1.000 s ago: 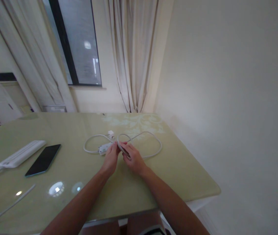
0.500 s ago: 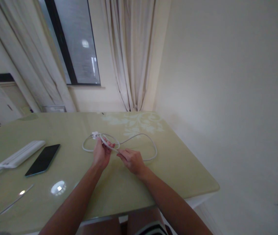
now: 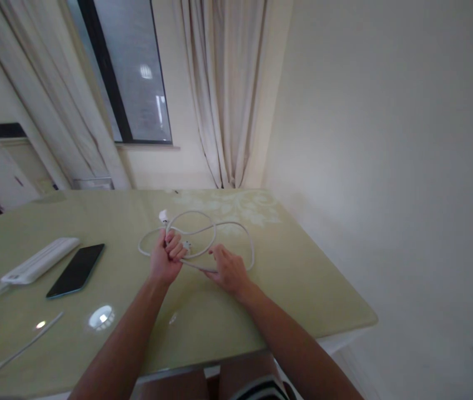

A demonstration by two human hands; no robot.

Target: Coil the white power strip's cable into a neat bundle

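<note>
Head view, then. Where's the cable [image 3: 232, 223]?
— On the table [image 3: 303, 289], in white loops near the far edge, partly lifted off it by both hands.
— Which way does it run?
— Its long axis lies across the table, left to right. One loop sits by the left hand [image 3: 165, 258], a wider one reaches out past the right hand [image 3: 228, 272]. The plug [image 3: 163, 215] stands at the top, just above the left fist, pointing up and away from the person.
— And the grips?
— The left hand is clenched round the strands, with a small white part showing just beside its fingers. The right hand has its fingers closed on the cable low down, close to the tabletop.
— What differs from half a second ago?
— The right loop reached further out and lay flatter; now it is drawn in. A strand arches higher over the left fist, and the plug has risen. The hands were further apart then.
— Anything else about?
— A strip [image 3: 40, 260] and a phone [image 3: 76, 269] lie well apart to the left, where they were.
</note>
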